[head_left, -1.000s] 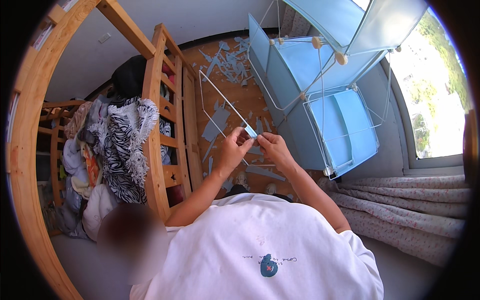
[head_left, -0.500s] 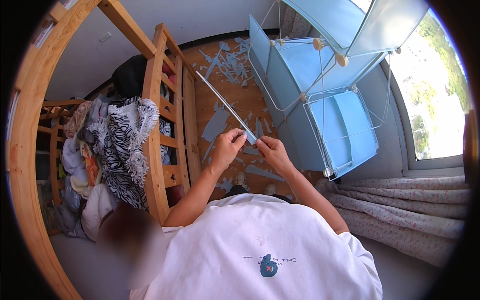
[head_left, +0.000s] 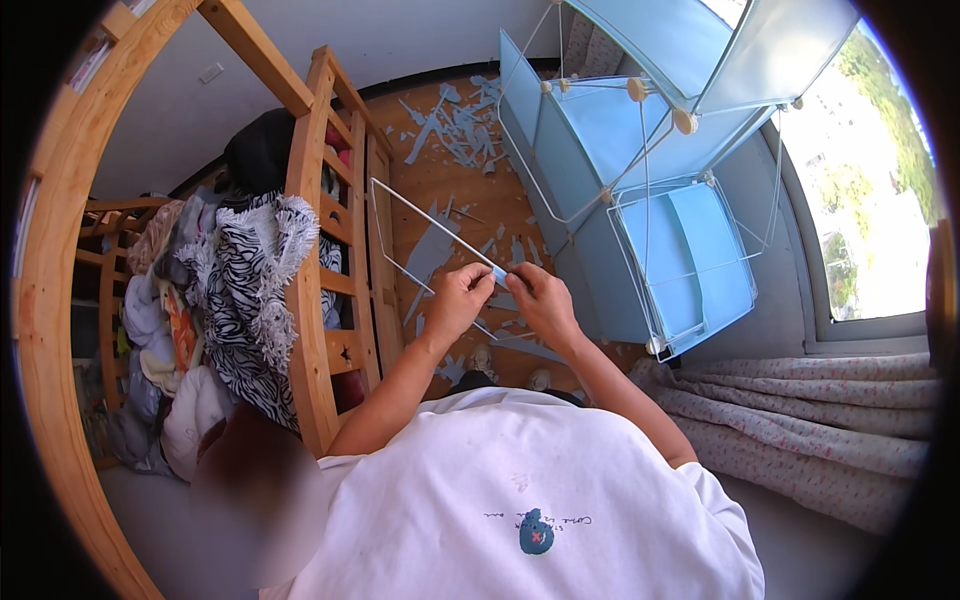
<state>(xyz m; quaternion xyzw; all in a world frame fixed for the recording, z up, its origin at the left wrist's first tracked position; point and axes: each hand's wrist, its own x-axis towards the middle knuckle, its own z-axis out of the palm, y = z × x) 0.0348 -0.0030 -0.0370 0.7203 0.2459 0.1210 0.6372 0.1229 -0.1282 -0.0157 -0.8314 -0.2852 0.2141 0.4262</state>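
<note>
My left hand (head_left: 458,298) and my right hand (head_left: 540,296) are held close together in front of my chest, both gripping a thin white wire frame (head_left: 425,222) that runs up and to the left from my fingers. A small strip of light blue plastic (head_left: 499,275) sits on the wire between my fingertips. Just to the right stands a blue panel cabinet on white wire frames (head_left: 660,200), partly stripped, with round white connectors at its corners.
Torn blue plastic scraps (head_left: 455,125) litter the wooden floor. A wooden ladder and bed frame (head_left: 320,250) stand to the left, hung with zebra-pattern clothing (head_left: 240,290). A floral curtain (head_left: 800,400) lies at the lower right, below a window (head_left: 860,200).
The wire frame has turned in my hands, and its far end has swung further left. My hands have stayed together at the same place, working at the blue strip.
</note>
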